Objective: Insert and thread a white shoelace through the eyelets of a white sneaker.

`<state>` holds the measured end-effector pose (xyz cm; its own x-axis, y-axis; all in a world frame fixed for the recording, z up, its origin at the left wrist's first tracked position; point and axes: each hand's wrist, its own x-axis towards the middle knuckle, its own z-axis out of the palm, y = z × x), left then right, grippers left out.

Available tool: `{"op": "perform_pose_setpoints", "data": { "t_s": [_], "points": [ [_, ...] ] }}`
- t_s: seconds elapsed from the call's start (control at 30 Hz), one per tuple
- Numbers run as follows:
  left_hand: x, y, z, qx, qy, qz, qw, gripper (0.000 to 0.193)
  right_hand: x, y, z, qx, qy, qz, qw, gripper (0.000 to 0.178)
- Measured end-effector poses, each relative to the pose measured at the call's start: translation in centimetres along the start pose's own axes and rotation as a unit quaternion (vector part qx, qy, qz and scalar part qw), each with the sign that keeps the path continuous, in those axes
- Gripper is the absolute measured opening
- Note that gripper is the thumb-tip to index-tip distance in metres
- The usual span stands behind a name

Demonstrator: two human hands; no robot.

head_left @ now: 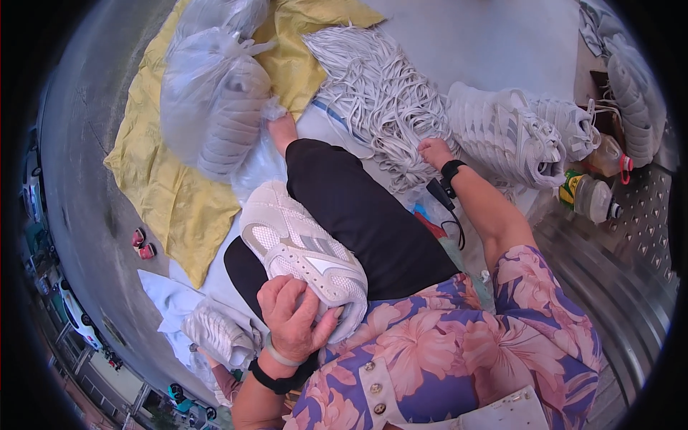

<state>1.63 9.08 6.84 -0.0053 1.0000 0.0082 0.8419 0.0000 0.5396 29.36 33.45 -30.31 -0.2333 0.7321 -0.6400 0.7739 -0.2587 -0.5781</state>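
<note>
My left hand [292, 315] is closed around the collar of a white mesh sneaker [304, 247] with grey stripes. The sneaker lies across my lap, toe pointing away, and its eyelets carry no lace. My right hand [435, 153] reaches to the near right edge of a large heap of flat white shoelaces [380, 93]. Its fingers are curled together on a shoelace there, though the fingertips are partly hidden. A row of nested white sneakers [509, 132] lies just right of that hand.
Plastic-bagged sneakers [222, 107] rest on a yellow sheet [168, 193] at left. Two plastic bottles [591, 197] lie at right beside a studded metal surface [648, 222]. Another person's arm [223, 376] shows at lower left near more white shoes [218, 333]. Red shoes [143, 244] lie on the ground.
</note>
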Motion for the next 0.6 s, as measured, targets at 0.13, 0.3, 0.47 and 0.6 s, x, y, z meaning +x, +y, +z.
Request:
{"op": "perform_pose_setpoints", "data": {
  "t_s": [0.13, 0.3, 0.47, 0.6],
  "points": [
    [-0.1, -0.6, -0.5, -0.025, -0.021, 0.0, 0.999, 0.045, -0.7, -0.2, 3.3, -0.128, 0.042, 0.086, 0.987, 0.02],
    [0.5, -0.7, -0.3, -0.04, -0.023, 0.007, 0.999, 0.045, -1.8, -0.9, 4.2, -0.107, 0.039, 0.123, 0.986, 0.02],
    [0.3, -0.1, -0.5, -0.018, -0.008, 0.009, 1.0, 0.048, -2.6, -0.9, 4.4, -0.058, 0.12, 0.1, 0.986, 0.018],
    [0.3, 0.1, -0.1, -0.001, -0.019, -0.009, 1.0, 0.049, -2.0, -0.5, 4.0, -0.021, 0.057, 0.089, 0.994, 0.018]
  ]
}}
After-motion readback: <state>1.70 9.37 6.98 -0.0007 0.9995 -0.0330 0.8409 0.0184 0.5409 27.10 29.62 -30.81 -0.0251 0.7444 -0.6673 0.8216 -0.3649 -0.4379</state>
